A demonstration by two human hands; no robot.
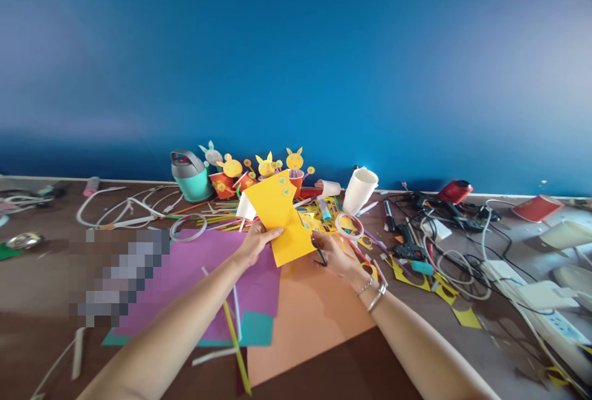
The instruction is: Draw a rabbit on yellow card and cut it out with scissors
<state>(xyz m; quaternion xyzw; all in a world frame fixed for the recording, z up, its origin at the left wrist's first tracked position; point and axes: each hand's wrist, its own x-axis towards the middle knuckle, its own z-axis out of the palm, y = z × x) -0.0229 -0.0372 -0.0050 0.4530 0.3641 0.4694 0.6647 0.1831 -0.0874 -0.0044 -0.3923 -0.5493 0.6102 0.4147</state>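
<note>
My left hand (259,241) is closed on the left edge of a yellow paper sheet (282,221), thumb on top. Small round shapes with blue hearts are marked near the sheet's upper corner, and its right edge has a cut-out notch. My right hand (335,253) grips scissors (320,251) by their dark handles at the sheet's right edge; the blades are mostly hidden. Below the hands lie an orange paper sheet (309,320) and a purple paper sheet (198,283). Behind stand red paper cups (222,185) with yellow animal heads (295,161).
A teal container (192,183) stands back left, a white cup (359,191) back right. Tape rolls (349,226), a glue gun (407,243), yellow scraps (466,318) and a power strip (550,320) with tangled cables lie rightward. A blue wall (296,67) bounds the table.
</note>
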